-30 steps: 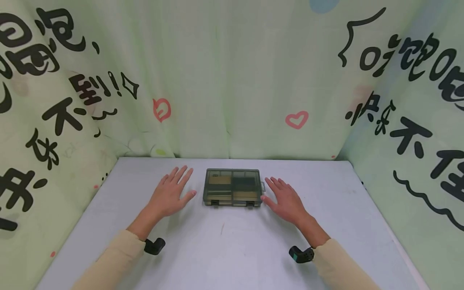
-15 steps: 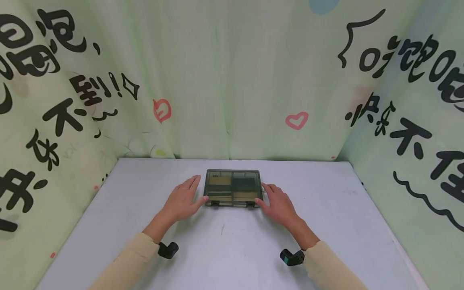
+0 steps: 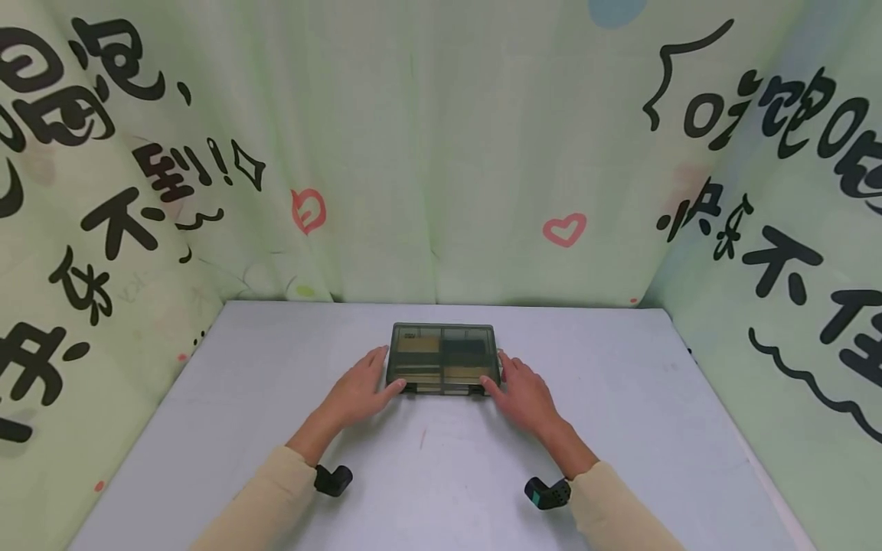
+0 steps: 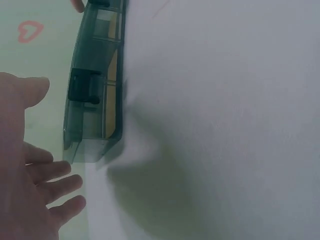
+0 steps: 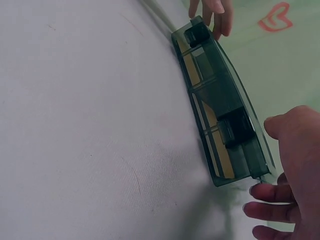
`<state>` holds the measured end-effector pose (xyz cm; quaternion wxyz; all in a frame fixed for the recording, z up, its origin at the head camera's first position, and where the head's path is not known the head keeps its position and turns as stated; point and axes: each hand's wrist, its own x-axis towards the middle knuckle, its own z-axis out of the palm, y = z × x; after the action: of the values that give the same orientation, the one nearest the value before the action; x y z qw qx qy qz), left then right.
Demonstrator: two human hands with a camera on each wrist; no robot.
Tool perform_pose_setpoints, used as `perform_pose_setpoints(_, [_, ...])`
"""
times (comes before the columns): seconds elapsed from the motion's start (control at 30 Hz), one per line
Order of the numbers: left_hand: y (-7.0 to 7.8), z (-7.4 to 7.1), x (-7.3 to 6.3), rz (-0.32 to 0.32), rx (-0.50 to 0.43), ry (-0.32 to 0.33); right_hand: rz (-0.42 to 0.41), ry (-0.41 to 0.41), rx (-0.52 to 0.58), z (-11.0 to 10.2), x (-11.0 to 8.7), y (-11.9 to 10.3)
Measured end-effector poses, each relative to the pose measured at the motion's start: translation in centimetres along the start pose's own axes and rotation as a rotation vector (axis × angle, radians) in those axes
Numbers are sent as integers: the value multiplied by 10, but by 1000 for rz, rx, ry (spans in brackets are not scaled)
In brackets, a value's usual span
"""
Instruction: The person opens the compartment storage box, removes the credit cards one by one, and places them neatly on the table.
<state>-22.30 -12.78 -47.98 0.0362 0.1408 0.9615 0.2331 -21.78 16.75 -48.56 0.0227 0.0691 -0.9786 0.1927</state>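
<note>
One smoky translucent case (image 3: 443, 360), two dark latches (image 5: 236, 128)

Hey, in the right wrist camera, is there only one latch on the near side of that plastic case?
No, two dark latches show spaced apart along that side of the translucent plastic case.

A pale green curtain (image 3: 427, 153) with black lettering (image 3: 119, 218) and red heart outlines (image 3: 581, 225) hangs behind a white table (image 3: 441, 490)
</note>
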Motion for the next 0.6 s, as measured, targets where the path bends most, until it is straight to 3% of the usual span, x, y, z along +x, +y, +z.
perform_pose_setpoints(0.6, [0, 10, 8, -53, -112, -21, 64, -84, 68, 5, 3, -4])
